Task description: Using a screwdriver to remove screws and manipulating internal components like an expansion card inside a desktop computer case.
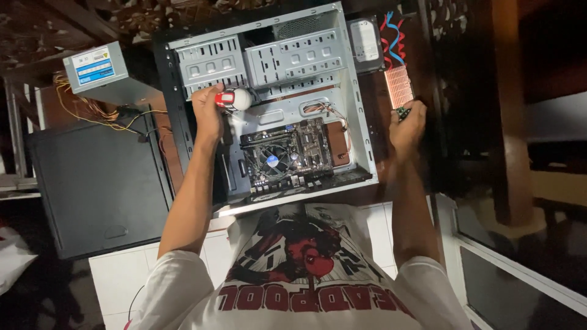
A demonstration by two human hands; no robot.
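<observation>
**Hands at an open computer case**

Lying on its side on the dark worktop (391,183), the open grey metal computer case (361,122) filled the middle of the view, with its black side panel (98,183) flat to the left and a grey boxy power supply (101,73) with trailing wires beyond that. Inside the case sat the dark motherboard with a round cooler fan (287,157).

The left hand (208,113) was closed around a red-and-white rounded tool (234,99) above the drive cage; it looked light, smooth and perhaps slippery, best held around its middle. The right hand (408,125), just outside the case's right wall, pinched the lower end of a copper-coloured finned heat sink (398,85). That looked stiff yet easily bent at the thin fins, so its solid edges seemed the safer hold.

The case's sheet-metal rims looked sharp. Open room was narrow on the right and wider over the motherboard.
</observation>
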